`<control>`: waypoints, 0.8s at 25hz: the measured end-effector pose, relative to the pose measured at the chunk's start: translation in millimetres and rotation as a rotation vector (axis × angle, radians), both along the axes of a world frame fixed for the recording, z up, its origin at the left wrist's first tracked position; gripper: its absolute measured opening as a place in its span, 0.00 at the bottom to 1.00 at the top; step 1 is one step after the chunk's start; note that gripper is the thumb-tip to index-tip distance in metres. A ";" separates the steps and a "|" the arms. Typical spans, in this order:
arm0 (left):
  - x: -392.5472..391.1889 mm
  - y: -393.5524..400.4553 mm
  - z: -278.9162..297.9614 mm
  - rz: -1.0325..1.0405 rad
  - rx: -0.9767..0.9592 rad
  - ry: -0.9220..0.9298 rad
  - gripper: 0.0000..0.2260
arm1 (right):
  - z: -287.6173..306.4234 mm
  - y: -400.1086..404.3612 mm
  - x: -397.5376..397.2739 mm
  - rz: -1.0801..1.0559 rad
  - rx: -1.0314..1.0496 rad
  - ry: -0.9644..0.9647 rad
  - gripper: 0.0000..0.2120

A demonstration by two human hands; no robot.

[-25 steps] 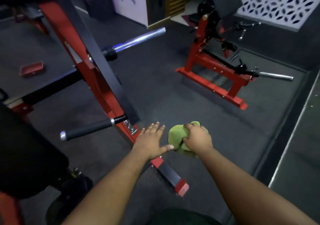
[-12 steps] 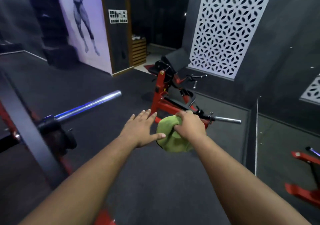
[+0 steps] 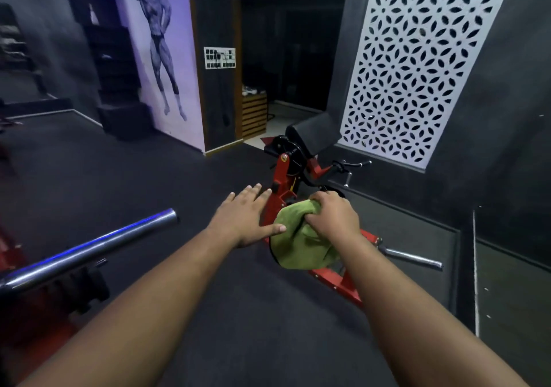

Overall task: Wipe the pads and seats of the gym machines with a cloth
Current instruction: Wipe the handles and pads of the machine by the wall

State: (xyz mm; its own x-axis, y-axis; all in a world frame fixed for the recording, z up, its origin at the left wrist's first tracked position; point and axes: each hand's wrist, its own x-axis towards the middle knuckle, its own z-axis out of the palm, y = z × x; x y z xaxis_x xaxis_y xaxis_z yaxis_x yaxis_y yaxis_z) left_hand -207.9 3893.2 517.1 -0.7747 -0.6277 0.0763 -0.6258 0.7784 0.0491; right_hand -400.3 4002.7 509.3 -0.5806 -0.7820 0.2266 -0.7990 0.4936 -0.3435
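Gym floor: red steel plate-loaded machine with black angled pad (image 3: 311, 131), chrome barbell sleeve (image 3: 89, 245), dark rubber flooring (image 3: 119, 172), purple bodybuilder wall mural (image 3: 161, 43).

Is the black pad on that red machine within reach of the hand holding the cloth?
Probably not yet. The right hand grips the cloth in mid-air, and the pad sits beyond it across open floor; nothing blocks the way.

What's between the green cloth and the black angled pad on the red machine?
In the head view, only the red machine frame separates green cloth from black pad.
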 end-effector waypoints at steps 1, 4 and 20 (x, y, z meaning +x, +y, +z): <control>-16.5 -8.8 -0.8 0.015 -0.004 -0.002 0.46 | 0.8 -11.8 -19.1 0.011 -0.011 -0.003 0.23; -63.3 -35.6 1.9 0.058 -0.012 -0.012 0.47 | 7.4 -47.2 -69.6 0.046 -0.035 -0.039 0.23; -206.7 -318.4 3.5 0.035 -0.046 0.032 0.46 | 5.0 -333.1 -211.7 0.044 -0.086 -0.019 0.22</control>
State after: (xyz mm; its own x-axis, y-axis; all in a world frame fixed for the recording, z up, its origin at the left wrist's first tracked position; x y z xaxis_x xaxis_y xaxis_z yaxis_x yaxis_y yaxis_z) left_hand -414.6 3574.9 520.6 -0.7488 -0.6499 0.1302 -0.6517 0.7577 0.0342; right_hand -612.0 3669.6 514.3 -0.5508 -0.7851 0.2833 -0.8122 0.4259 -0.3987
